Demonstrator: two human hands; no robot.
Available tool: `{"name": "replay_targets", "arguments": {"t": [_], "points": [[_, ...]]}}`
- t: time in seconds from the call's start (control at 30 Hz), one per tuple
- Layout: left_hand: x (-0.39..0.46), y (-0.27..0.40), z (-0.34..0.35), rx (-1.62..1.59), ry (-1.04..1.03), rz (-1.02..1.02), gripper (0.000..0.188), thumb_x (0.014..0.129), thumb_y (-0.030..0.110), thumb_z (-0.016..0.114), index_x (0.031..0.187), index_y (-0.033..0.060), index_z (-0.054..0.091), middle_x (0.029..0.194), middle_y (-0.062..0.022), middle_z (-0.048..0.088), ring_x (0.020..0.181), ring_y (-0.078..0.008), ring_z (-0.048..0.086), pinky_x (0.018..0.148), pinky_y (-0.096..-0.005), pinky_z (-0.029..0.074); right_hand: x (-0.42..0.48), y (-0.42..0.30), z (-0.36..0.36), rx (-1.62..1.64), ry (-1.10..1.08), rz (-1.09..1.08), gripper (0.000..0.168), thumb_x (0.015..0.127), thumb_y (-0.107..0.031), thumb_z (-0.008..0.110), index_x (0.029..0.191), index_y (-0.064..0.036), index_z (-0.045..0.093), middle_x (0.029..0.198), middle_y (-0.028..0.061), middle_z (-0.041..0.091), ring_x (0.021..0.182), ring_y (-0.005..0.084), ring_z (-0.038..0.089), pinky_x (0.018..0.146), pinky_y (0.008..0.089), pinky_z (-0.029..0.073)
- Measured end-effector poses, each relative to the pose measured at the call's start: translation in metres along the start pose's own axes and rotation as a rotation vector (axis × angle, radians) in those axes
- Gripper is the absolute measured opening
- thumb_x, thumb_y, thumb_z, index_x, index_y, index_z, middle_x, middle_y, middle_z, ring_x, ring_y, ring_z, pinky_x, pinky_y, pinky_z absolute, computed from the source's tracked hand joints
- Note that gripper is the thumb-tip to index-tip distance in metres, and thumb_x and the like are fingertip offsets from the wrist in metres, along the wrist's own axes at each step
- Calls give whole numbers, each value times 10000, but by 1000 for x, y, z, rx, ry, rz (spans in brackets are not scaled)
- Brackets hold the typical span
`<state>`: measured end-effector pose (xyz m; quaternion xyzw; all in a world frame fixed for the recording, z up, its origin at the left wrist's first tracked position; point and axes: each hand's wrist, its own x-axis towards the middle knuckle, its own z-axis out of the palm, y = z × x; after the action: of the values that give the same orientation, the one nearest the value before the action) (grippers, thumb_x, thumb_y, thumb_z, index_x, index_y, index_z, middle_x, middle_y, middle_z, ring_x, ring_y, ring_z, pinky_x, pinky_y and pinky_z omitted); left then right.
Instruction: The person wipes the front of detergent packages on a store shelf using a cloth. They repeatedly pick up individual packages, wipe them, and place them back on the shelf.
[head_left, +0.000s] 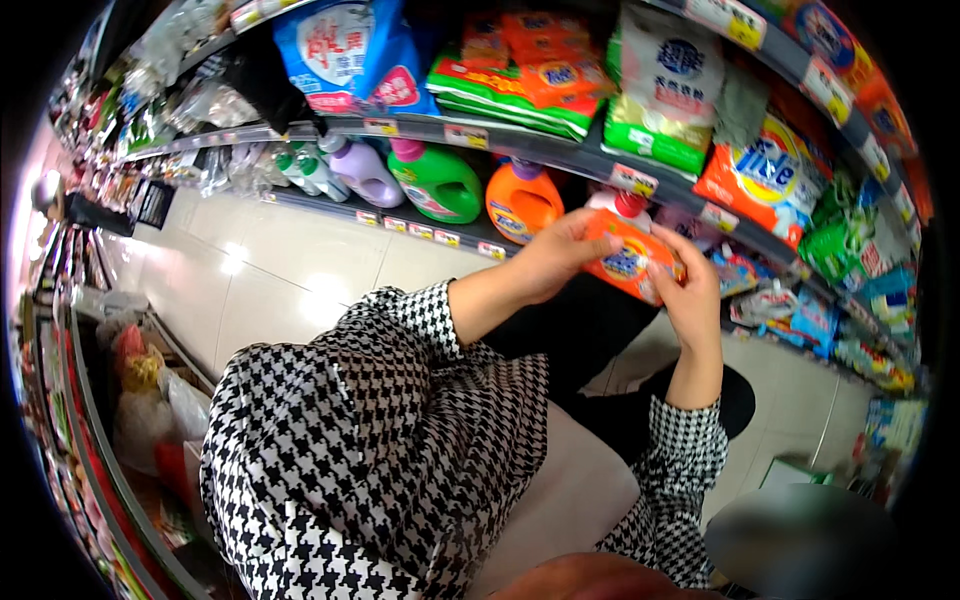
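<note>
An orange Tide pack (624, 259) is held in front of the lower shelf, gripped at its two ends. My left hand (559, 255) has its left end, thumb on the front face. My right hand (686, 277) holds the right end, its thumb also on the front. Just behind the pack stands a bottle with a red cap (630, 203), partly hidden. An orange Tide detergent bottle with a purple cap (523, 201) is on the lower shelf, left of the pack. Farther left are a green jug (435, 184) and a lilac jug (365, 174).
The upper shelf edge (540, 156) carries price tags. Above it lie a blue detergent bag (341, 56), stacked orange packs (559, 75), a white and green bag (660, 90) and a large Tide bag (765, 176). A bin of plastic-wrapped goods (142, 405) is at the left.
</note>
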<state>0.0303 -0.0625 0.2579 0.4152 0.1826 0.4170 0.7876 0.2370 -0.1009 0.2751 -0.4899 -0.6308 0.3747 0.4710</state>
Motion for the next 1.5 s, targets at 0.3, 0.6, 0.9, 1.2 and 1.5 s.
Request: {"name": "replay_targets", "arguments": {"t": [0.3, 0.6, 0.9, 1.2, 1.5], "points": [[36, 79, -64, 1196, 496, 516, 492, 844, 347, 740, 1146, -24, 622, 1058, -183, 654, 994, -287, 642, 865, -383, 505, -4, 34, 21, 610, 148, 186, 478, 918, 18, 595, 1376, 32, 458, 1309, 157, 553, 1151, 187, 572, 990, 320, 468], [121, 174, -133, 2063, 627, 653, 624, 788, 434, 715, 1233, 19, 578, 1197, -231, 578, 1165, -387, 513, 996, -442, 427, -3, 59, 68, 688, 129, 163, 478, 920, 14, 597, 1376, 31, 452, 1319, 155, 549, 1148, 194, 570, 992, 321, 459], [159, 212, -123, 2187, 364, -21, 790, 782, 556, 682, 1361, 55, 487, 1360, -232, 512, 1225, -369, 519, 982, -435, 457, -11, 81, 84, 547, 178, 262, 437, 924, 15, 589, 1346, 27, 478, 1247, 142, 591, 1113, 192, 593, 961, 318, 484], [92, 178, -92, 1941, 357, 1019, 824, 634, 175, 829, 1363, 79, 458, 1138, -172, 565, 1063, -361, 562, 908, -403, 489, -12, 71, 58, 581, 314, 107, 445, 946, -64, 601, 1354, 30, 451, 1282, 126, 548, 1136, 198, 568, 970, 337, 480], [2, 78, -22, 1414, -56, 954, 1043, 563, 31, 865, 1450, 39, 316, 1196, -153, 581, 1103, -347, 570, 943, -412, 483, -15, -31, 19, 323, 242, -329, 683, 805, 17, 735, 1397, 21, 395, 1207, 179, 600, 1114, 222, 596, 951, 351, 493]]}}
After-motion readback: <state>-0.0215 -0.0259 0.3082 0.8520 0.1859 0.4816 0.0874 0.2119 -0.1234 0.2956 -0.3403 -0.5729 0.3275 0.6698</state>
